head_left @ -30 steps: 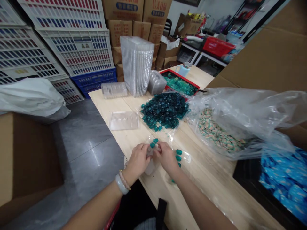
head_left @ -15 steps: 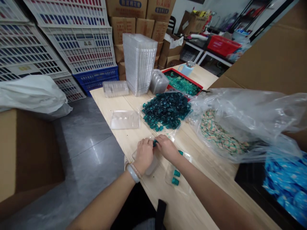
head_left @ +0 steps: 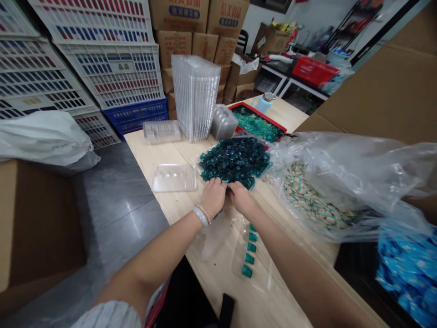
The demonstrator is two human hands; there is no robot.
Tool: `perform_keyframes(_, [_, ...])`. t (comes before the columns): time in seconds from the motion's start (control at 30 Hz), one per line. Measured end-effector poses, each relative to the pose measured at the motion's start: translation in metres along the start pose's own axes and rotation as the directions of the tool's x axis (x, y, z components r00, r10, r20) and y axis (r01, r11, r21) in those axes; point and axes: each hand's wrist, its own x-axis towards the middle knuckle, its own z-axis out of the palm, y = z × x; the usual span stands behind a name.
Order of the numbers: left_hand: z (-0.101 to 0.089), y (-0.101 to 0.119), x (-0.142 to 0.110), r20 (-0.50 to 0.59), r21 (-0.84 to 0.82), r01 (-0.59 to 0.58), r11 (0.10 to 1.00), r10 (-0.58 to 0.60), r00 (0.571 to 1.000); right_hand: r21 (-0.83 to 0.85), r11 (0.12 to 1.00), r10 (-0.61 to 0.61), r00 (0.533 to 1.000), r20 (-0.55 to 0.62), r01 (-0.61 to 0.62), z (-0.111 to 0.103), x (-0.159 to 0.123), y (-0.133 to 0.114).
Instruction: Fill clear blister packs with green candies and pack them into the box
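Note:
A pile of dark teal, glossy, wrapped-looking pieces (head_left: 235, 157) lies on a clear plastic sheet on the wooden table (head_left: 276, 296). At its near edge my left hand (head_left: 213, 197) is closed, fingers curled down; a bit of a teal piece (head_left: 219, 212) shows under its palm. Beside it my right hand (head_left: 241, 198) is closed too, its thumb and fingers pinched at a teal piece at the pile's edge, mostly hidden. A clear tray (head_left: 239, 259) under my right forearm bears a row of several teal pieces (head_left: 249, 258). Another clear tray (head_left: 211, 241) lies below my left wrist.
A clear lid-like tray (head_left: 175, 177) lies left of the pile. Behind stand a tall stack of clear trays (head_left: 195, 98) and a red-rimmed tray (head_left: 285, 130) of green pieces. A plastic bag (head_left: 341, 159) of striped pieces and a box of blue packets (head_left: 406, 269) are right.
Both hands have moved forward from above the near clear tray to the pile's near edge. More of the row of teal pieces now shows beside my right forearm.

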Motion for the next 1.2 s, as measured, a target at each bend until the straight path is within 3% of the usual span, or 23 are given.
perform_keyframes(0.1, [-0.002, -0.003, -0.004, -0.055, -0.096, -0.03, 0.995, 0.025, 0.998, 0.196, 0.98, 0.063, 0.994, -0.088, -0.044, 0.003, -0.007, 0.01])
perform_keyframes(0.17, [-0.008, -0.005, -0.009, -0.105, -0.265, -0.02, 0.964, -0.008, 0.994, 0.482, 0.866, 0.209, 0.972, -0.109, -0.132, 0.0, -0.016, 0.016])
perform_keyframes(0.2, [-0.011, -0.005, -0.011, -0.116, -0.374, -0.005, 0.927, -0.041, 0.992, 0.646, 0.743, 0.292, 0.954, -0.076, -0.176, -0.003, -0.021, 0.018])
perform_keyframes(0.27, [-0.014, -0.002, -0.016, -0.087, -0.585, 0.047, 0.81, -0.12, 0.989, 0.885, 0.405, 0.385, 0.921, 0.064, -0.231, -0.011, -0.032, 0.017])
perform_keyframes(0.33, [-0.013, 0.005, -0.019, -0.022, -0.725, 0.111, 0.68, -0.184, 0.983, 0.962, 0.115, 0.376, 0.907, 0.19, -0.249, -0.02, -0.042, 0.011])
perform_keyframes(0.4, [-0.009, 0.014, -0.021, 0.029, -0.797, 0.151, 0.584, -0.213, 0.977, 0.963, -0.039, 0.35, 0.899, 0.262, -0.265, -0.027, -0.05, 0.004])
perform_keyframes(0.47, [-0.006, 0.023, -0.023, 0.066, -0.838, 0.162, 0.521, -0.198, 0.978, 0.953, -0.111, 0.322, 0.897, 0.303, -0.282, -0.031, -0.057, -0.003])
perform_keyframes(0.57, [-0.004, 0.029, -0.026, 0.145, -0.895, 0.194, 0.401, -0.151, 0.978, 0.941, -0.163, 0.276, 0.902, 0.332, -0.297, -0.031, -0.066, -0.008])
perform_keyframes(0.67, [-0.005, 0.026, -0.032, 0.276, -0.937, 0.292, 0.195, -0.105, 0.955, 0.929, -0.21, 0.239, 0.905, 0.352, -0.305, -0.031, -0.074, -0.008])
perform_keyframes(0.73, [-0.008, 0.021, -0.036, 0.331, -0.936, 0.336, 0.104, -0.061, 0.942, 0.917, -0.232, 0.211, 0.903, 0.373, -0.325, -0.03, -0.077, -0.008])
perform_keyframes(0.8, [-0.013, 0.018, -0.04, 0.35, -0.931, 0.352, 0.096, -0.033, 0.936, 0.902, -0.243, 0.19, 0.895, 0.405, -0.356, -0.03, -0.079, -0.01])
perform_keyframes(0.87, [-0.017, 0.017, -0.044, 0.322, -0.934, 0.324, 0.15, -0.033, 0.946, 0.895, -0.234, 0.189, 0.886, 0.424, -0.378, -0.029, -0.081, -0.014])
perform_keyframes(0.97, [-0.022, 0.02, -0.049, 0.21, -0.944, 0.217, 0.247, -0.055, 0.976, 0.947, -0.124, 0.25, 0.914, 0.319, -0.296, -0.028, -0.082, -0.024])
perform_keyframes(1.07, [-0.021, 0.023, -0.055, 0.226, -0.95, 0.239, 0.199, -0.085, 0.97, 0.989, 0.067, 0.28, 0.954, 0.106, -0.13, -0.028, -0.087, -0.035])
perform_keyframes(1.13, [-0.019, 0.023, -0.062, 0.264, -0.949, 0.279, 0.145, -0.115, 0.958, 0.986, 0.132, 0.237, 0.969, 0.065, -0.098, -0.028, -0.093, -0.041])
perform_keyframes(1.2, [-0.017, 0.022, -0.069, 0.24, -0.954, 0.262, 0.148, -0.15, 0.959, 0.984, 0.144, 0.206, 0.976, 0.072, -0.103, -0.026, -0.099, -0.046])
